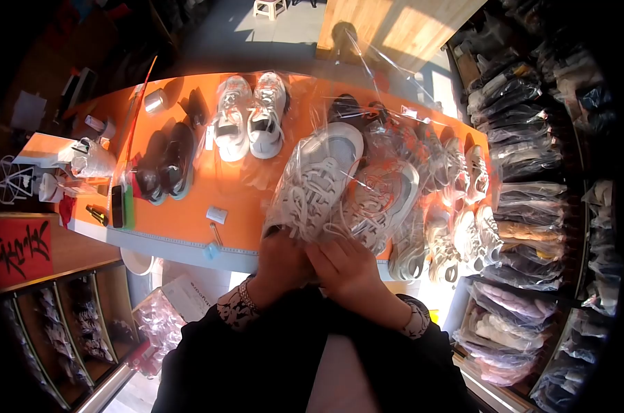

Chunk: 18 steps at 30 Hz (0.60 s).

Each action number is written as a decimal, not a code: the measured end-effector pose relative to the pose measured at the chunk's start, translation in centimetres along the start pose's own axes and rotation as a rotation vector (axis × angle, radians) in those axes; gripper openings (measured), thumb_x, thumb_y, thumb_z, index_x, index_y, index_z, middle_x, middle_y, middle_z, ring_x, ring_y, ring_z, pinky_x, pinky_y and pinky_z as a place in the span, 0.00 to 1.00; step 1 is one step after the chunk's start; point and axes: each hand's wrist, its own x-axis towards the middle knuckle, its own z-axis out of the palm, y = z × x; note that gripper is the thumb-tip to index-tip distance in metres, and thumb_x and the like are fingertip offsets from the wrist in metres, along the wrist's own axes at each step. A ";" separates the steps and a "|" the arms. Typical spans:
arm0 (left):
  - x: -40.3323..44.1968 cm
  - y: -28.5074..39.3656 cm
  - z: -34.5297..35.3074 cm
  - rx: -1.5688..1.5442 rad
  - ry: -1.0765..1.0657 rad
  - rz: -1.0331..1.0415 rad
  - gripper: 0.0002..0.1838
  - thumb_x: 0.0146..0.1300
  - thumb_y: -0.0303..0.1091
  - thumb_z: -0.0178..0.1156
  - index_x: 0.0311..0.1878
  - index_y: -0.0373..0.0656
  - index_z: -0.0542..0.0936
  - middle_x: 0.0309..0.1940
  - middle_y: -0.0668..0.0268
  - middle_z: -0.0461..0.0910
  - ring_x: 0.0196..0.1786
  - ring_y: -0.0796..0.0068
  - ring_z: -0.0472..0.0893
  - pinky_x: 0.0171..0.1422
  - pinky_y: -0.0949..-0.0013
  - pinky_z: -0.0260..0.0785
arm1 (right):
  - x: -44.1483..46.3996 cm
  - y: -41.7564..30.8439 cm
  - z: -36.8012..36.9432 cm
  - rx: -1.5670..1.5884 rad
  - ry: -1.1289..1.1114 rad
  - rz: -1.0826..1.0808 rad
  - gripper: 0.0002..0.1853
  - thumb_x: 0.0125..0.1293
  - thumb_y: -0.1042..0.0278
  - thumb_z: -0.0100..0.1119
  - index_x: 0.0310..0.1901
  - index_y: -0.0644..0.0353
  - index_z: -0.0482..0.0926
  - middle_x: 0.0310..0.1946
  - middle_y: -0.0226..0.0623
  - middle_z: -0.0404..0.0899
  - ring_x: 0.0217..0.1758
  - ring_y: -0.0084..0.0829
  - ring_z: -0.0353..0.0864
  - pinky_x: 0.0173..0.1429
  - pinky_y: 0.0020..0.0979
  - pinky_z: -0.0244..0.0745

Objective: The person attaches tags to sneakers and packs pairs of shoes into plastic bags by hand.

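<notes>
A pair of white-grey sneakers [317,180] is inside a clear plastic bag above the front edge of the orange table [181,224]. My left hand [282,260] is closed at the heel of the left sneaker, around the gathered plastic. Just right of it, my right hand [345,267] has its fingers bent together on the plastic below the second sneaker [383,199]. The two hands are close together. Part of the bag under the fingers is hidden.
White sneakers [248,117] and dark shoes [166,162] stand left on the table, more bagged shoes [456,234] on the right. Nearby lie a black phone-like object [117,206] and a small white packet [216,215]. Shelves of bagged shoes [525,206] line the right.
</notes>
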 end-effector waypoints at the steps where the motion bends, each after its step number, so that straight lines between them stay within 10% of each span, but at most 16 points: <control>1: -0.4 0.0 0.7 -0.001 -0.002 0.001 0.08 0.48 0.35 0.62 0.31 0.43 0.79 0.28 0.64 0.79 0.32 0.62 0.79 0.34 0.63 0.72 | 0.3 -0.4 0.2 0.029 0.009 -0.052 0.19 0.43 0.77 0.58 0.42 0.68 0.77 0.29 0.36 0.70 0.33 0.35 0.76 0.36 0.33 0.75; 8: -4.8 -2.2 8.7 0.967 0.226 -0.149 0.22 0.66 0.39 0.55 0.58 0.36 0.73 0.48 0.55 0.78 0.49 0.64 0.79 0.55 0.65 0.73 | 1.1 -1.6 1.1 -0.046 -0.046 -0.130 0.16 0.49 0.73 0.56 0.42 0.65 0.78 0.34 0.35 0.70 0.37 0.32 0.75 0.43 0.33 0.74; 9: -2.7 -2.4 5.0 0.213 0.114 -0.256 0.18 0.63 0.39 0.57 0.53 0.39 0.76 0.46 0.58 0.78 0.48 0.62 0.79 0.52 0.59 0.71 | 0.8 -1.7 0.4 -0.040 0.013 -0.165 0.17 0.48 0.72 0.59 0.43 0.63 0.78 0.36 0.35 0.71 0.37 0.32 0.75 0.44 0.35 0.72; 12: -1.1 -3.1 2.3 -0.732 0.084 -0.415 0.16 0.58 0.37 0.61 0.48 0.42 0.79 0.45 0.61 0.79 0.46 0.58 0.78 0.47 0.54 0.68 | -1.2 -1.3 -0.6 -0.068 0.202 -0.149 0.20 0.45 0.71 0.64 0.44 0.59 0.78 0.41 0.34 0.73 0.41 0.32 0.74 0.47 0.41 0.70; 18: -0.1 -3.6 -1.2 -0.265 0.157 -0.243 0.15 0.61 0.23 0.58 0.52 0.36 0.76 0.44 0.56 0.80 0.47 0.60 0.79 0.52 0.60 0.71 | -1.9 1.1 -1.8 -0.080 0.381 0.245 0.27 0.41 0.82 0.63 0.49 0.60 0.76 0.51 0.45 0.71 0.52 0.43 0.70 0.52 0.42 0.68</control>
